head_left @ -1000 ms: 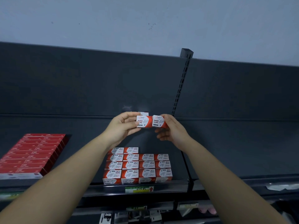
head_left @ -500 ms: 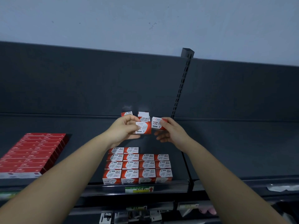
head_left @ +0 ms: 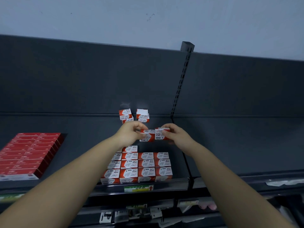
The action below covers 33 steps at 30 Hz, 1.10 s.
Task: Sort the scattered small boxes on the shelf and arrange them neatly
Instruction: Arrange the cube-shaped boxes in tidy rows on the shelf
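Two small red-and-white paper clip boxes are held side by side above the dark shelf [head_left: 82, 129]. My left hand [head_left: 130, 133] pinches the left box [head_left: 148, 136]. My right hand [head_left: 175, 134] pinches the right box [head_left: 160, 134]. Below them a neat block of the same boxes [head_left: 139, 165] lies in rows near the shelf's front edge. Two more boxes sit at the back of the shelf, one tilted [head_left: 125, 114], the other [head_left: 142, 115] showing a white face.
A stack of flat red packs [head_left: 28, 155] fills the shelf's left end. A slotted upright post [head_left: 181, 83] divides the back panel. A price label [head_left: 138, 188] hangs on the front rail, with lower shelves of items [head_left: 131, 214] beneath.
Both hands and their boxes have come down and toward the front, uncovering the two boxes at the back of the shelf. The view has tilted a little.
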### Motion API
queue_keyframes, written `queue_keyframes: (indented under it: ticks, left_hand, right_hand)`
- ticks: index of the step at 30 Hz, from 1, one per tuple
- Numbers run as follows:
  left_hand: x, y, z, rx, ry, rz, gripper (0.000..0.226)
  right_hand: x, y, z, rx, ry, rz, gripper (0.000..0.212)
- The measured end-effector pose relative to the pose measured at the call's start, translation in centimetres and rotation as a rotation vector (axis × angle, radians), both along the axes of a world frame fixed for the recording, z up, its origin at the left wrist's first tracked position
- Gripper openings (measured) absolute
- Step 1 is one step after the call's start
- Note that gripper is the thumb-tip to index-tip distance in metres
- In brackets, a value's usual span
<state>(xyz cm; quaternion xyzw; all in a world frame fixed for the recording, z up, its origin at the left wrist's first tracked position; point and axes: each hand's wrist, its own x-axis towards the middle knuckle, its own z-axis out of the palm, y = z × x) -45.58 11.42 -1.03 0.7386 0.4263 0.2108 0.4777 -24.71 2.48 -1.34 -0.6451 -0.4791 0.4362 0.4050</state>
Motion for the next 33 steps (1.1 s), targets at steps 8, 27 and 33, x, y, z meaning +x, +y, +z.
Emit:
queue_keyframes:
  ticks: [8,27,33]
  left_hand:
    - [1.3,0.1,-1.6,0.118,0.419,-0.075,0.035]
    - [-0.2,0.7,-1.7,-0.097,0.358,-0.158,0.014]
    - [-0.5,0.4,-1.0,-0.17,0.292,-0.195,0.014]
  right_hand:
    - [0.8,0.0,-2.5,-0.08,-0.206,0.037,0.025]
    - [0.8,-0.5,-2.3,-0.167,-0.079,0.053,0.015]
    - [1.1,-0.6,-2.0,-0.205,-0.109,0.121,0.014]
